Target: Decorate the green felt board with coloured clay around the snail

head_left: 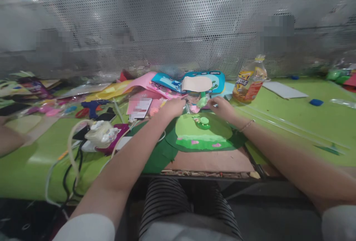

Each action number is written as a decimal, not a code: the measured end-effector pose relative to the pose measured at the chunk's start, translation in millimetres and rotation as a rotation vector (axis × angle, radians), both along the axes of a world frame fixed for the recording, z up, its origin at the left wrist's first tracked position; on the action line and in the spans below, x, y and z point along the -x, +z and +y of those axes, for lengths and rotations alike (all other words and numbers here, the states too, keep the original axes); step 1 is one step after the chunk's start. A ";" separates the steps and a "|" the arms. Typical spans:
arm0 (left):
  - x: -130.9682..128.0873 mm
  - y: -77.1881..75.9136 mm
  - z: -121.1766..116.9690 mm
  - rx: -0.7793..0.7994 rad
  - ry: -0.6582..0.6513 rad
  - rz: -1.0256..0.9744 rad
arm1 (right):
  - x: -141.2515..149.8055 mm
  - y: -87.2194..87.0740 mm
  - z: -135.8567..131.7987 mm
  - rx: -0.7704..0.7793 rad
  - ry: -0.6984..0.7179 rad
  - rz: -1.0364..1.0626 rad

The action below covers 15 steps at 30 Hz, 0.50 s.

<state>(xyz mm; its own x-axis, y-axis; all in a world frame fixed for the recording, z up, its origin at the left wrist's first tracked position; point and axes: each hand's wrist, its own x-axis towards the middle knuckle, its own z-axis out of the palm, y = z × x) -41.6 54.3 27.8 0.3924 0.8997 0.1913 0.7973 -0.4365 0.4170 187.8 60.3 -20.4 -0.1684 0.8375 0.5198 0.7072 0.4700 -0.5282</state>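
1. Left hand point(175, 108): fingertips small and blurred; whether the grip is spread, closed or pinching cannot be told.
2. Right hand point(224, 109): thumb and finger ends beside clear wrap; grip state and any hold likewise unclear.
3. Green piece point(202, 102) and pink piece point(195, 108): between the hands, just beyond the oval scene board point(219, 124); outlines indistinct.
4. Another person's arm point(9, 139): cut off at left edge.
5. Dark green sheet point(155, 161): partly covered by the left forearm.
6. Oval scene board: lying on the bench point(283, 116), green figure point(203, 122) on it.
7. Juice bottle point(250, 81): standing beyond the right hand.
8. Blue glue gun point(93, 108), white adapter point(102, 134): left of the left forearm.
9. Perforated metal panel point(172, 26): across the rear.
10. Forearms: reaching forward and inward, hands facing; bracelet point(247, 125) on right wrist.
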 end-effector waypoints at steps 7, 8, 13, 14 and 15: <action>-22.4 -16.1 -16.2 -0.100 -0.124 0.100 | -3.3 6.4 -2.7 0.009 -0.002 0.175; -22.8 -15.6 -17.2 -0.124 -0.121 0.086 | -2.3 8.0 -4.6 0.012 0.021 0.213; -29.1 -6.4 -23.3 -0.186 -0.117 -0.007 | 11.1 16.7 -20.2 0.048 0.192 0.368; -31.1 -4.4 -25.9 -0.185 -0.116 -0.022 | 14.2 18.5 -23.9 0.065 0.221 0.397; -33.1 -2.7 -29.0 -0.181 -0.108 -0.034 | 17.0 20.3 -27.6 0.086 0.247 0.426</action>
